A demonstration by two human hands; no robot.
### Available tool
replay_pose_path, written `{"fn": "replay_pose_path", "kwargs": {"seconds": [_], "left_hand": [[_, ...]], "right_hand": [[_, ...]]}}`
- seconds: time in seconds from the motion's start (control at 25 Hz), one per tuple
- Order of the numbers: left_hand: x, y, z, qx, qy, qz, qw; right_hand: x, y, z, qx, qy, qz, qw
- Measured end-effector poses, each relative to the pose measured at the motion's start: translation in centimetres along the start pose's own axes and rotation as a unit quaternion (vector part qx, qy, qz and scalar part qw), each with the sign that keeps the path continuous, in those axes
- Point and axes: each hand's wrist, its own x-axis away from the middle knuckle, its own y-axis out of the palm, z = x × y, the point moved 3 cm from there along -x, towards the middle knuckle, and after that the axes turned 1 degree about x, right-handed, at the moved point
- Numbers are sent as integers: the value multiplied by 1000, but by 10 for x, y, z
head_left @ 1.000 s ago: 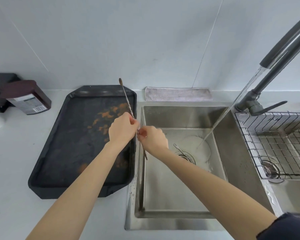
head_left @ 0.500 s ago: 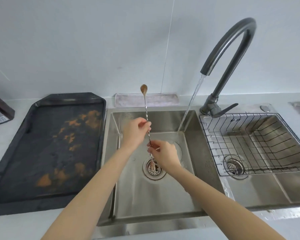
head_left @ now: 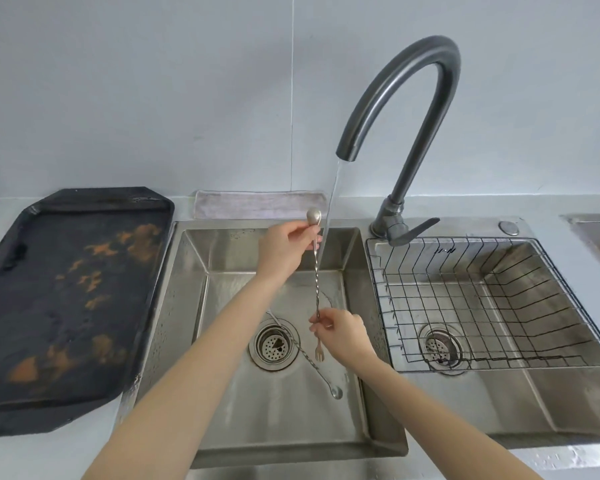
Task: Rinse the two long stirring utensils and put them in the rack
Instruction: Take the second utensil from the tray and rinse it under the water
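Our left hand (head_left: 286,249) pinches the bar spoon (head_left: 316,278) near its bowl; our right hand (head_left: 343,332) grips above the fork end. We should slide its twisted shaft fully into the stream (head_left: 329,223) and rotate it.

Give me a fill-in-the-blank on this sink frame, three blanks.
1. The left hand and right hand hold one stirrer with its spoon end pointing ____.
2. The second stirrer lies in the ____ basin.
3. The wire rack holds ____ utensils.

Missing: up; left; no
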Motion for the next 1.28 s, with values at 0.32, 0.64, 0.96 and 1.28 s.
{"fn": "replay_pose_path", "kwargs": {"seconds": [0.32,0.64,0.96,1.28], "left_hand": [[-11,21,6,4,-20,11,1000],[-9,29,5,16,-25,2,1000],[-7,27,5,1,24,-9,1000],[-4,31,11,11,-13,-68,998]], "right_hand": [[-5,1,10,-32,6,-15,999],[0,1,16,-48,14,0,999],[4,-1,17,-30,8,29,999],[7,-3,20,-15,12,36,999]]}}
